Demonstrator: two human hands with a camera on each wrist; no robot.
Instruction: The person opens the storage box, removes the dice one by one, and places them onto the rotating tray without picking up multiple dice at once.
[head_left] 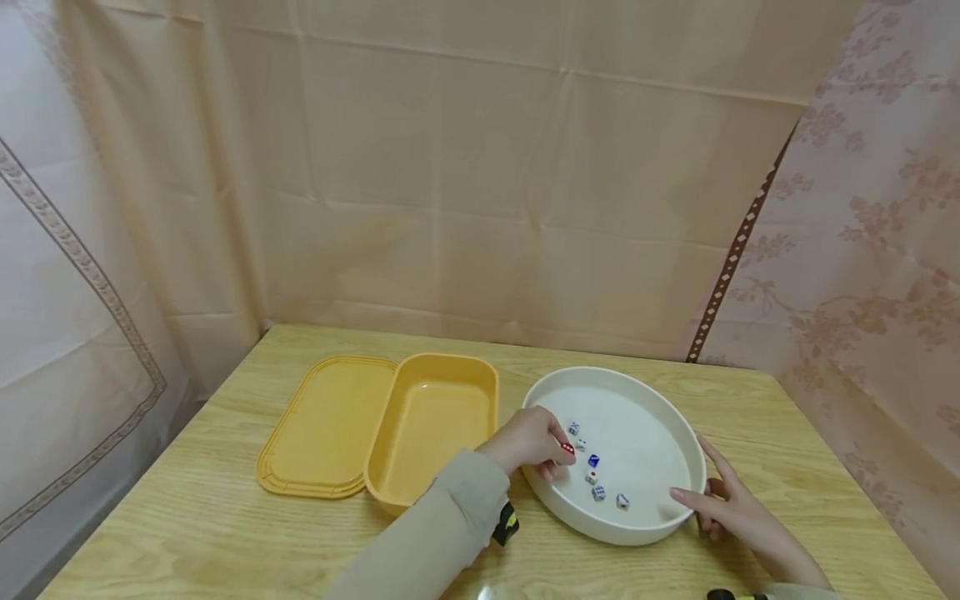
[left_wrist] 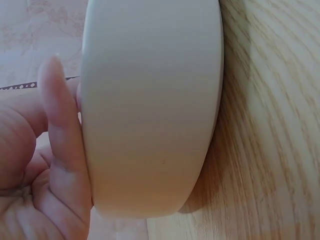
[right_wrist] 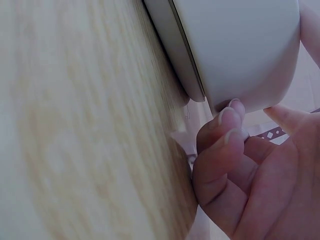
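My left hand (head_left: 531,440) is inside the near left part of a round white tray (head_left: 637,408) and pinches a red die (head_left: 567,448) between its fingertips. To its right, on the tray's floor, lie a blue die (head_left: 593,460) and several white dice (head_left: 598,493) with blue or red spots. My right hand (head_left: 738,504) grips the tray's right rim, thumb over the inside and other fingers outside. The left wrist view shows the tray's outer wall (left_wrist: 150,100) beside that hand, without the die. Curled fingers (right_wrist: 220,160) touch the underside edge in the right wrist view.
Left of the tray stands a yellow rectangular box (head_left: 435,408) without its lid. Its flat yellow lid (head_left: 330,425) lies beside it on the left. Everything is on a wooden table (head_left: 187,500), with a beige curtain (head_left: 450,167) behind.
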